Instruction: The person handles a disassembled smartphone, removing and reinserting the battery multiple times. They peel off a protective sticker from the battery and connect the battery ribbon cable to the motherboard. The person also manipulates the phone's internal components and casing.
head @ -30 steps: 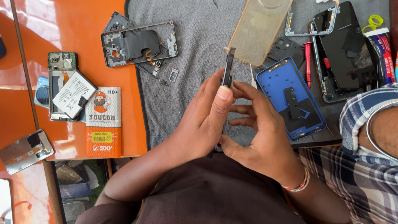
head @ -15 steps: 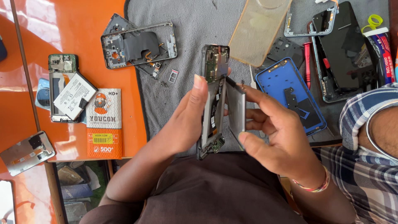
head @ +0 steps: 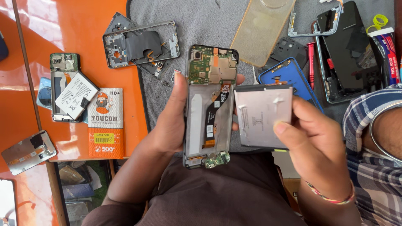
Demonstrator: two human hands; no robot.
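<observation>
Work surface: a glossy orange table (head: pixel 37 25), showing bright reflections of daylight across its top. A grey cloth mat (head: pixel 209 25) covers the middle and right part of the table, its edge curving down the orange surface. At lower left, a glass panel (head: pixel 83 184) in the table shows dim stored items beneath. Walls, floor and windows are out of view.

Left hand (head: pixel 167 125) is gripping the opened phone frame (head: pixel 209 106); right hand (head: pixel 318 146) is holding the grey battery (head: pixel 261 115) just beside it.
</observation>
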